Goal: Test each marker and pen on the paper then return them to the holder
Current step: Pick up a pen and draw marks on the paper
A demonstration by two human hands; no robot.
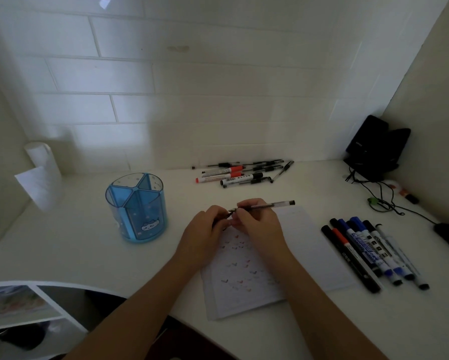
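Above the patterned paper [304, 250], the right hand [257, 223] grips a slim, clear-barrelled pen [275, 204] while the left hand [205, 226] pinches its dark tip end. Keeping any cap movement straight along the barrel looks wisest. The translucent blue plastic holder [137, 211] stands left of both hands.

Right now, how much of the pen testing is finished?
Done: the paper already carries many small marks. In hand: the left hand and right hand hold one pen. Left: the holder looks empty; pens by the wall and markers beside the paper remain out.
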